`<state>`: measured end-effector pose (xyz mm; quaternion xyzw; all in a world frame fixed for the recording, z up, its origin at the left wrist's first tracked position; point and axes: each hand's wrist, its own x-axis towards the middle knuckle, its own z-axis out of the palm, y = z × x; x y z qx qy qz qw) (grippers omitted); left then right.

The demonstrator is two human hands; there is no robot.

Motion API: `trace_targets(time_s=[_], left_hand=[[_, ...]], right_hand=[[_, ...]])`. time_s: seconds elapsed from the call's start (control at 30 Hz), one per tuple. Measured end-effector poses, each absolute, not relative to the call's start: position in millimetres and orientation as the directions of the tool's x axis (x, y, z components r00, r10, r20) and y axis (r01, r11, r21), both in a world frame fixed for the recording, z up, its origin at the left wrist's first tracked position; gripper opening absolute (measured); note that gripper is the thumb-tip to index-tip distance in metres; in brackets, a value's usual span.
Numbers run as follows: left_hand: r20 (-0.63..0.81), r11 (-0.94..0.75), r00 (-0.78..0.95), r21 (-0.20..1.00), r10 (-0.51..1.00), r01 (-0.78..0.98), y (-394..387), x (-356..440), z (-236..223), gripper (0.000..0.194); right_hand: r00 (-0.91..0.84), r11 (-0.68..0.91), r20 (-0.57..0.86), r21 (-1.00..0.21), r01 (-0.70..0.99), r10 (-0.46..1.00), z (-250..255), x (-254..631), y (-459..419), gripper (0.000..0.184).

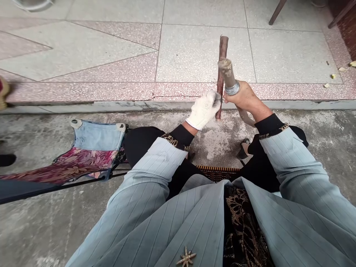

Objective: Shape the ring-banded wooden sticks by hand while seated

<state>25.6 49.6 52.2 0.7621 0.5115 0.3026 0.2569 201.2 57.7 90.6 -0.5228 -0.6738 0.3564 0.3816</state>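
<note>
My left hand (204,107), in a white knit glove, is closed round the lower part of a reddish-brown wooden stick (222,52), which stands out away from me. Its cut lower end shows below the glove. Bare, my right hand (243,95) grips a thicker, pale wooden stick (228,74) whose upper end is blurred. Silvery wire (233,89) is wound round this stick just above my fingers, and a curved pale length shows below the hand. Both hands are close together; thin wire seems to cross the brown stick between them.
A raised terrazzo step (125,91) runs across in front of me. To the left is a folding chair (86,159) with flowered fabric. Dark furniture legs (277,12) stand at the upper right, near small yellowish scraps (333,76). Under me is a woven seat (217,172).
</note>
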Motion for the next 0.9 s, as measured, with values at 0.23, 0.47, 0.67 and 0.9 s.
trace_targets(time_s=[0.23,0.47,0.67,0.9], left_hand=[[0.116,-0.376,0.436,0.725,0.892,0.577,61.2,22.6,45.8,0.012],[0.053,-0.068,0.334,0.997,0.941,0.034,44.3,34.3,41.7,0.030],[0.026,0.024,0.344,0.990,0.939,-0.138,36.6,36.8,43.0,0.052],[0.205,-0.205,0.252,0.978,0.946,-0.029,62.1,28.0,28.1,0.069]], right_hand=[[-0.260,0.295,0.181,-0.804,0.517,0.949,93.8,199.0,56.9,0.017],[-0.049,0.240,0.244,-0.865,0.441,0.969,74.2,196.6,64.8,0.020],[-0.022,0.253,0.270,-0.867,0.429,0.963,74.2,195.0,62.3,0.023],[-0.042,0.230,0.238,-0.855,0.465,0.970,78.6,204.5,60.9,0.024]])
